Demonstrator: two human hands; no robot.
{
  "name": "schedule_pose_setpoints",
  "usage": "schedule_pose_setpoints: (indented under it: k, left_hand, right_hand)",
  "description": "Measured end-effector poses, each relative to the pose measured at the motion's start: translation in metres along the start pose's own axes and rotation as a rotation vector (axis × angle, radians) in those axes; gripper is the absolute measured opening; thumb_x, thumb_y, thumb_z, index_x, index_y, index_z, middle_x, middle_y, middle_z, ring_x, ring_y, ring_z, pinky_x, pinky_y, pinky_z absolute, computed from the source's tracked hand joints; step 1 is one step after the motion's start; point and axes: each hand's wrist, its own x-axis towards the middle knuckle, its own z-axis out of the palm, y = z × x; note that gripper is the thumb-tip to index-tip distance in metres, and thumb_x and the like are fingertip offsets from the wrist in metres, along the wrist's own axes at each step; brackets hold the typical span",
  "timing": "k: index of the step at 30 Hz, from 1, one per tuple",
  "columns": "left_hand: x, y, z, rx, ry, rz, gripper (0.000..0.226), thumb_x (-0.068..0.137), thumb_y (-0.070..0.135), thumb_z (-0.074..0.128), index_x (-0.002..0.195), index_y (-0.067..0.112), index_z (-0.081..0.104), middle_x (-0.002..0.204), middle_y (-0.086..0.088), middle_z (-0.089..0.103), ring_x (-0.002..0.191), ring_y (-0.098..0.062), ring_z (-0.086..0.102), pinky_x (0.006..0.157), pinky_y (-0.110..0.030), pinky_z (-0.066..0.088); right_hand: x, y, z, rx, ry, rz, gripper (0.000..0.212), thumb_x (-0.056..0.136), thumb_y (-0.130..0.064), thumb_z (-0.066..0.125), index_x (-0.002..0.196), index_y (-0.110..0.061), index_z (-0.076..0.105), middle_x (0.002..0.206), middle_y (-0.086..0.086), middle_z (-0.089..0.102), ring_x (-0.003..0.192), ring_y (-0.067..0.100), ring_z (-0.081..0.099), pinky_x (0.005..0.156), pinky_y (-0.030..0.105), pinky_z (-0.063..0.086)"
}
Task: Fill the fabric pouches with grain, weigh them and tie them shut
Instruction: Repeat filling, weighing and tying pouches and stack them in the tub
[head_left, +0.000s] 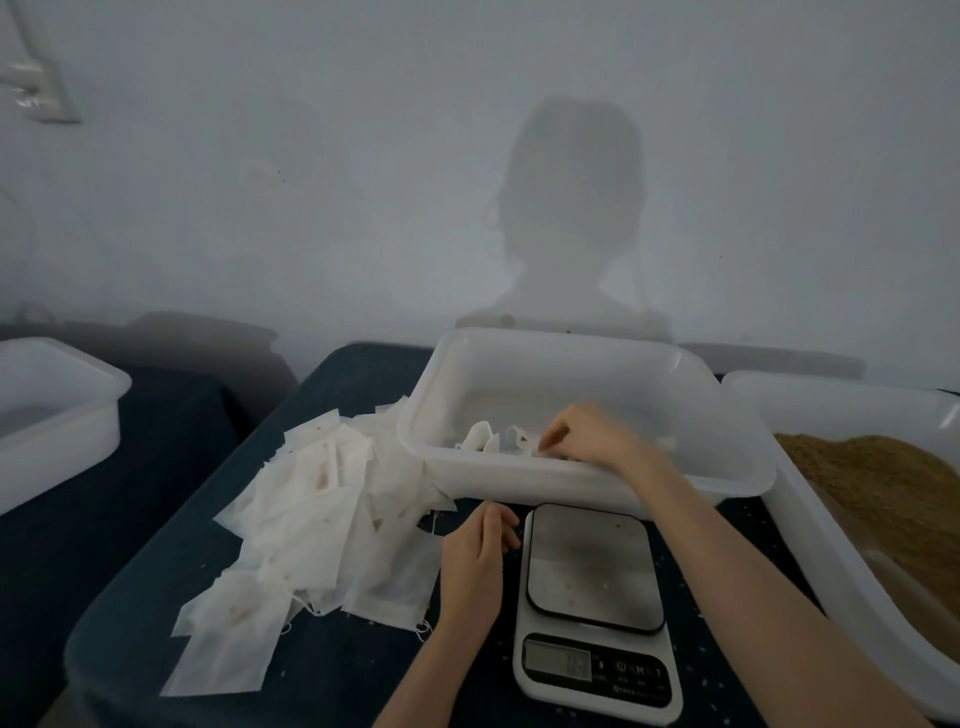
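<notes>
Three tubs (582, 478); one scale (595, 597); right hand (587, 436) over pouches (483, 439).

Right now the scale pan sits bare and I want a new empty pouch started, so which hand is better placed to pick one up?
Left. The left hand rests beside the pile of empty pouches, while the right hand is reaching into the middle tub, farther away.

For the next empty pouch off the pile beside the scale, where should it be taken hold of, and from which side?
Pinch the loose corner of the nearest empty pouch, coming from the scale side where the left hand rests. It lies flat, overlapping others, so only a free edge probably lifts cleanly.
</notes>
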Motion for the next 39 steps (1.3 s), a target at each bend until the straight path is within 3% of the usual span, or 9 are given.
schedule_pose_setpoints:
  k: [7,11,13,16,19,23,28,36,39]
  left_hand:
    - [0.000,0.002,0.000,0.046,-0.003,0.006,0.038,0.099,0.013,0.041,0.070,0.023,0.063,0.064,0.003,0.064,0.059,-0.005,0.056,0.056,-0.017,0.043]
    - [-0.004,0.008,-0.005,0.166,-0.013,0.024,0.034,0.099,0.017,0.041,0.072,0.024,0.061,0.065,0.004,0.062,0.059,-0.011,0.055,0.059,-0.031,0.044]
    - [-0.005,0.013,-0.009,0.343,-0.075,0.028,0.025,0.099,0.022,0.041,0.080,0.025,0.058,0.068,0.006,0.060,0.059,-0.008,0.052,0.060,-0.034,0.045]
    - [-0.009,0.023,-0.023,0.762,-0.154,0.083,0.009,0.097,0.035,0.046,0.101,0.032,0.053,0.086,0.016,0.056,0.079,-0.001,0.052,0.066,-0.020,0.046]
    - [-0.019,0.023,-0.045,0.974,-0.140,0.055,0.023,0.094,0.037,0.051,0.117,0.033,0.051,0.112,0.016,0.053,0.101,-0.002,0.048,0.076,-0.016,0.040]
    - [-0.032,0.020,-0.076,1.165,-0.161,-0.050,0.019,0.094,0.042,0.051,0.108,0.028,0.052,0.111,0.012,0.051,0.101,-0.006,0.048,0.071,-0.019,0.042]
    - [-0.031,0.018,-0.083,1.157,-0.155,-0.013,0.018,0.097,0.018,0.042,0.092,0.024,0.059,0.099,0.010,0.056,0.089,-0.009,0.054,0.074,-0.024,0.050]
    - [-0.020,0.048,-0.080,0.923,0.036,0.066,0.014,0.094,0.033,0.051,0.093,0.036,0.065,0.078,0.018,0.062,0.067,0.001,0.054,0.054,-0.013,0.034]
    - [-0.017,0.063,-0.074,0.675,0.021,0.108,0.010,0.091,0.031,0.059,0.091,0.036,0.067,0.067,0.019,0.063,0.064,0.001,0.059,0.057,-0.010,0.041]
  right_hand:
    - [-0.015,-0.011,-0.017,-0.087,0.146,-0.047,0.022,0.094,-0.026,0.055,0.105,-0.022,0.073,0.109,-0.004,0.071,0.100,0.014,0.063,0.091,0.035,0.051]
    - [-0.041,-0.024,-0.010,0.010,0.216,-0.122,0.018,0.093,-0.028,0.057,0.098,-0.025,0.074,0.096,-0.008,0.072,0.089,0.008,0.063,0.081,0.030,0.051]
    - [-0.057,-0.030,-0.001,-0.002,0.231,-0.153,0.018,0.093,-0.031,0.057,0.098,-0.027,0.074,0.095,-0.009,0.071,0.085,0.008,0.063,0.080,0.030,0.052]
    - [-0.084,-0.033,0.015,0.029,0.263,-0.218,0.017,0.093,-0.030,0.057,0.096,-0.031,0.073,0.096,-0.012,0.071,0.078,0.001,0.060,0.075,0.024,0.051]
    - [-0.106,-0.031,0.029,0.021,0.295,-0.265,0.014,0.093,-0.029,0.059,0.096,-0.032,0.072,0.094,-0.016,0.069,0.079,0.000,0.058,0.075,0.017,0.049]
    - [-0.122,-0.025,0.041,0.077,0.236,-0.275,0.014,0.092,-0.033,0.058,0.094,-0.039,0.071,0.090,-0.025,0.066,0.083,-0.005,0.058,0.074,0.011,0.047]
    - [-0.126,-0.026,0.060,0.048,0.158,-0.279,0.013,0.092,-0.037,0.057,0.095,-0.038,0.070,0.083,-0.030,0.059,0.082,-0.004,0.059,0.073,0.012,0.048]
    - [-0.117,-0.031,0.073,0.170,0.125,-0.185,0.016,0.094,-0.036,0.055,0.101,-0.036,0.070,0.091,-0.025,0.064,0.084,-0.005,0.058,0.078,0.012,0.047]
    - [-0.116,-0.041,0.072,0.313,0.125,-0.200,0.017,0.092,-0.035,0.058,0.106,-0.035,0.069,0.084,-0.032,0.060,0.084,-0.008,0.059,0.074,0.007,0.044]
